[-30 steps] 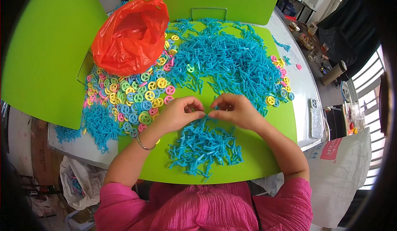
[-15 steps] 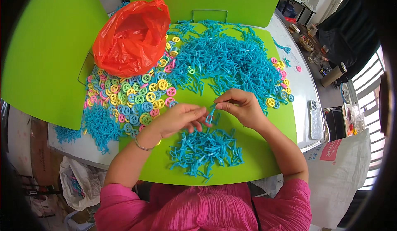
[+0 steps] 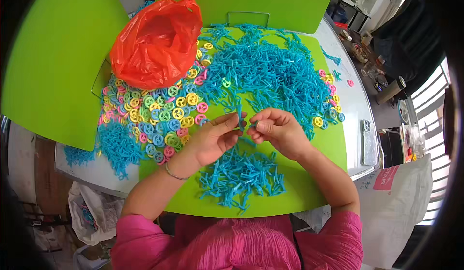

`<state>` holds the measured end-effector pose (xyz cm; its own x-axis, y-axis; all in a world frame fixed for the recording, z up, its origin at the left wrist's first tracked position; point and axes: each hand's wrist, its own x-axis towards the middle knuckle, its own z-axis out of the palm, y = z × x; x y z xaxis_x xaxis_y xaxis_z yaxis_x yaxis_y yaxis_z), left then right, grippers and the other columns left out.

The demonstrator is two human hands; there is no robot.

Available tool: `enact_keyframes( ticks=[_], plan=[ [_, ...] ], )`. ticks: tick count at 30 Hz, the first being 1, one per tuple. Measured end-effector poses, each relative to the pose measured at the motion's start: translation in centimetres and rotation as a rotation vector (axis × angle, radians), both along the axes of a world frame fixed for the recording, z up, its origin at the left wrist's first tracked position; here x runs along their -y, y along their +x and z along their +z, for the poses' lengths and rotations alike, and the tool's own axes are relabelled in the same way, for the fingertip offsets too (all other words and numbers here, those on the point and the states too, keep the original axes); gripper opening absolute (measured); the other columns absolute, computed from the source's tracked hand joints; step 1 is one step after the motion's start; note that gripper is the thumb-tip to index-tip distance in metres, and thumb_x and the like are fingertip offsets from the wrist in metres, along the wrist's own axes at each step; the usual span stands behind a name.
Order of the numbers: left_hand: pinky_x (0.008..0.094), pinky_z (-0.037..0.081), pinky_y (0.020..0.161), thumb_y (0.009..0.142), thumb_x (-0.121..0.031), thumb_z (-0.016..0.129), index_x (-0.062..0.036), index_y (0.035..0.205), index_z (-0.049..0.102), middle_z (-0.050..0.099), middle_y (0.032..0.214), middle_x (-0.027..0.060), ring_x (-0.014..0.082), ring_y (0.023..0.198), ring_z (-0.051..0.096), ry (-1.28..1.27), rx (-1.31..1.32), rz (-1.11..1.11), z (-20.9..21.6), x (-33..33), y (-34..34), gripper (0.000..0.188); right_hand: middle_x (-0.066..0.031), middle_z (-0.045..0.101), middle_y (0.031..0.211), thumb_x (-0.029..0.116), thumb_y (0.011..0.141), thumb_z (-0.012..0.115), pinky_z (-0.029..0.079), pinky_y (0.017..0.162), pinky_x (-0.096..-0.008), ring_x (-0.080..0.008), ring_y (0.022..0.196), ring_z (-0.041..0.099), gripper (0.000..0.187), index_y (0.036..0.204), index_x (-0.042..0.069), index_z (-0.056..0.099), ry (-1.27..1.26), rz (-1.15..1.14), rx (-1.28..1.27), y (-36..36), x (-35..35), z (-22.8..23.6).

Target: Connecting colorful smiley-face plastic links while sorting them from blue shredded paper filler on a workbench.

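Between its thumb and fingers my left hand [image 3: 216, 138] pinches a blue plastic piece [image 3: 239, 109], thin and forked, held upright. Close beside it, my right hand [image 3: 284, 133] has thumb and forefinger pressed together on a small blue bit, mostly hidden by the fingertips. Under both hands lies a small heap of blue forked plastic pieces [image 3: 243, 177] on the green board [image 3: 299, 188]. A far larger heap of the same blue pieces [image 3: 270, 72] spreads beyond my hands.
Small spoked plastic wheels [image 3: 173, 124] in pink, yellow, green and blue cover the left side, below a red plastic bag [image 3: 154, 52]. Green panels [image 3: 58, 62] stand at the left and back. A phone [image 3: 369, 142] lies on the white tabletop at right.
My left hand has turned and risen slightly, now holding a blue piece upright. My right hand has moved slightly; the blue piece it pinched before no longer hangs from its fingers.
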<state>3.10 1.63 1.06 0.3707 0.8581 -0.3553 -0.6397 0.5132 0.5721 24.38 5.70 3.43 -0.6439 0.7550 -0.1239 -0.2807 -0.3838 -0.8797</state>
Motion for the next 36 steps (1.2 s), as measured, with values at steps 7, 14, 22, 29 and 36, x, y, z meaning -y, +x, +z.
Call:
enact_keyframes(
  ticks=[7, 14, 22, 29, 36],
  plan=[
    [0.0227, 0.053, 0.069, 0.091, -0.02, 0.063, -0.0088, 0.111, 0.065, 0.067, 0.1, 0.0003, 0.0126, 0.087, 0.064, 0.027, -0.017, -0.022, 0.6, 0.4, 0.6, 0.023, -0.0045, 0.065, 0.089, 0.012, 0.09, 0.064, 0.052, 0.066, -0.0263, -0.0137, 0.08, 0.063, 0.014, 0.102, 0.005, 0.061, -0.117, -0.001, -0.156, 0.3, -0.5, -1.3],
    [0.0248, 0.056, 0.075, 0.092, -0.016, 0.061, -0.0084, 0.112, 0.064, 0.067, 0.102, 0.0038, 0.0161, 0.089, 0.066, 0.081, -0.03, 0.025, 0.4, 0.5, 0.8, 0.021, -0.0038, 0.064, 0.088, 0.013, 0.09, 0.064, 0.051, 0.066, -0.0259, -0.0132, 0.077, 0.062, 0.013, 0.1, 0.006, 0.063, -0.138, 0.024, -0.124, 0.4, -0.5, -0.5],
    [0.0284, 0.054, 0.085, 0.092, -0.015, 0.061, -0.0045, 0.113, 0.063, 0.064, 0.109, 0.0046, 0.0177, 0.097, 0.064, 0.131, -0.063, 0.042, 0.0, 0.5, 0.6, 0.023, -0.0116, 0.068, 0.09, 0.009, 0.091, 0.06, 0.056, 0.072, -0.0317, -0.017, 0.078, 0.066, 0.011, 0.1, 0.002, 0.057, 0.19, 0.082, 0.101, 0.6, -0.1, -0.5],
    [0.0308, 0.051, 0.091, 0.094, -0.014, 0.057, -0.0036, 0.114, 0.061, 0.065, 0.109, 0.0061, 0.0159, 0.1, 0.062, 0.211, -0.165, 0.072, -0.1, 0.4, 0.9, 0.023, -0.0124, 0.068, 0.095, 0.008, 0.091, 0.061, 0.055, 0.076, -0.032, -0.0185, 0.083, 0.067, 0.012, 0.101, 0.002, 0.057, 0.015, 0.06, 0.063, 0.3, -0.2, -0.2],
    [0.0319, 0.05, 0.09, 0.096, -0.014, 0.054, -0.0012, 0.113, 0.062, 0.065, 0.109, 0.008, 0.0163, 0.1, 0.062, 0.242, -0.24, 0.091, -0.3, 0.5, 1.2, 0.022, -0.0093, 0.068, 0.093, 0.007, 0.09, 0.062, 0.053, 0.072, -0.0285, -0.0168, 0.077, 0.064, 0.01, 0.099, 0.001, 0.062, -0.131, -0.004, -0.049, 0.1, -0.2, -1.3]
  ],
)
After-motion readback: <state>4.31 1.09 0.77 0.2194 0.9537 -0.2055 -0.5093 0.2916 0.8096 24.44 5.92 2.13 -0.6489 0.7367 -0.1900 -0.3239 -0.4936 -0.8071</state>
